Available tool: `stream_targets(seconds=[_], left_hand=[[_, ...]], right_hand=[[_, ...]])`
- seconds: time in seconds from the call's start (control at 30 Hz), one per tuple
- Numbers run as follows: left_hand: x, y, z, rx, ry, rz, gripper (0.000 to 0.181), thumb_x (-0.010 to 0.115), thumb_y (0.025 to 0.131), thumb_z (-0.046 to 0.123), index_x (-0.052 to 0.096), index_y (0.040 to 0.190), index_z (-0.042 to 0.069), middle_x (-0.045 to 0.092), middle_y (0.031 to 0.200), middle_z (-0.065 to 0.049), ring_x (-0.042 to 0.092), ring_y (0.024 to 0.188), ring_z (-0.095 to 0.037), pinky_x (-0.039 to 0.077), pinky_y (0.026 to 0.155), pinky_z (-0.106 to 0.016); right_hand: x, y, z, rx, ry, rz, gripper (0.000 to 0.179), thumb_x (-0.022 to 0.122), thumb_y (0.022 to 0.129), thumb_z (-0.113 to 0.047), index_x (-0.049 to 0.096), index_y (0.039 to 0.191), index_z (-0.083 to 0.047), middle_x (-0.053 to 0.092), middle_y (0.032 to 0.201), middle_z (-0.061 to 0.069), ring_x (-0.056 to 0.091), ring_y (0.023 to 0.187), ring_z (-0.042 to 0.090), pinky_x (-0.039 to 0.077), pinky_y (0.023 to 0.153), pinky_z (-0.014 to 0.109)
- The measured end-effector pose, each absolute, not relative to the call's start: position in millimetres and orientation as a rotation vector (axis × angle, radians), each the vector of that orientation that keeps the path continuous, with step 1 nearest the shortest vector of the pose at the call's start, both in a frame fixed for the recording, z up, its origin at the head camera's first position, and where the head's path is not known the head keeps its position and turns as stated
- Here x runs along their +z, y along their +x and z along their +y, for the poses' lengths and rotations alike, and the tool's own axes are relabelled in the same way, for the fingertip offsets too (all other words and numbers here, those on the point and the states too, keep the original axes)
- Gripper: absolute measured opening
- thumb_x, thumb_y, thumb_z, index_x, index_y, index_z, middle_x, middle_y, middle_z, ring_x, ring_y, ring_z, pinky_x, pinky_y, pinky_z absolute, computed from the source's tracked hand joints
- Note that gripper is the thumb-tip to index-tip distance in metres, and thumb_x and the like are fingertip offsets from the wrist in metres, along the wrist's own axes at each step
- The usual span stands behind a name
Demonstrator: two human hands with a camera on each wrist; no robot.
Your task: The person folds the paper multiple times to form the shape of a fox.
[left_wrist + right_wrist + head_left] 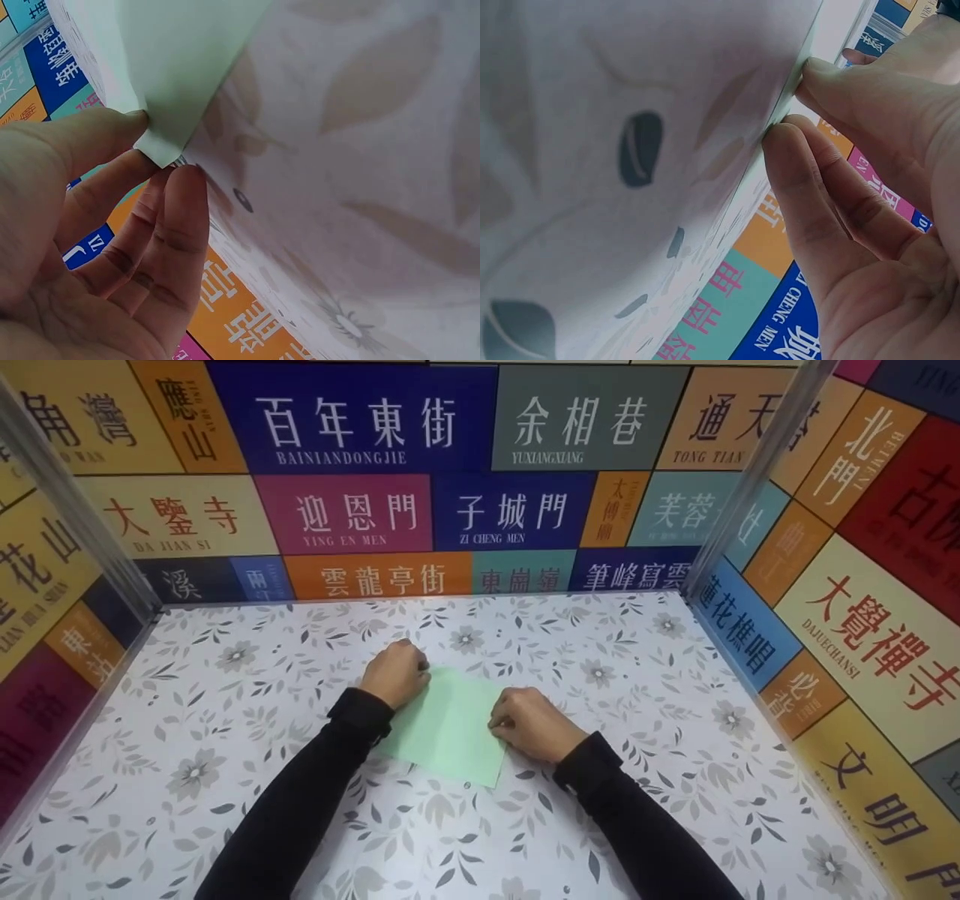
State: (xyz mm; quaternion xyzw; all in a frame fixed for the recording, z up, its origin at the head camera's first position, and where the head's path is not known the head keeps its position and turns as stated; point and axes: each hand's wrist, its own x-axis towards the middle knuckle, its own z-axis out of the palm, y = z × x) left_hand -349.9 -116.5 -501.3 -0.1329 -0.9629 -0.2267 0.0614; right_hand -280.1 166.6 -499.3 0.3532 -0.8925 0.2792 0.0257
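Observation:
A light green sheet of paper (450, 727) lies on the floral-patterned table (442, 840), turned slightly askew. At its far left corner my left hand (397, 671) pinches the paper between thumb and index finger. The left wrist view shows that corner of the green paper (180, 67) between the fingertips, the other fingers loosely bent beneath. Along the right edge, my right hand (529, 724) pinches the sheet with thumb and fingertips. In the right wrist view the paper appears nearly edge-on, a thin pale strip by the thumb (821, 79).
Walls of colourful panels with Chinese lettering (356, 424) enclose the table at the back and both sides. Clear corner strips (757, 472) run up where the walls meet. Both forearms in black sleeves (289, 810) reach in from the near edge.

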Motion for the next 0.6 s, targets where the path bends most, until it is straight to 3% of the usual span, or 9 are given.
stream_targets(seconds=[0.6], left_hand=[[-499.6, -349.4, -118.8, -0.741, -0.414, -2.892, 0.016, 0.082, 0.1, 0.008, 0.091, 0.112, 0.002, 0.087, 0.115, -0.02, 0.083, 0.11, -0.042, 0.069, 0.099, -0.057]], right_hand=[[-498.2, -280.8, 166.0, 0.869, 1.098, -2.752, 0.011, 0.086, 0.095, 0.007, 0.091, 0.098, -0.001, 0.084, 0.103, 0.015, 0.083, 0.098, 0.03, 0.072, 0.088, 0.041]])
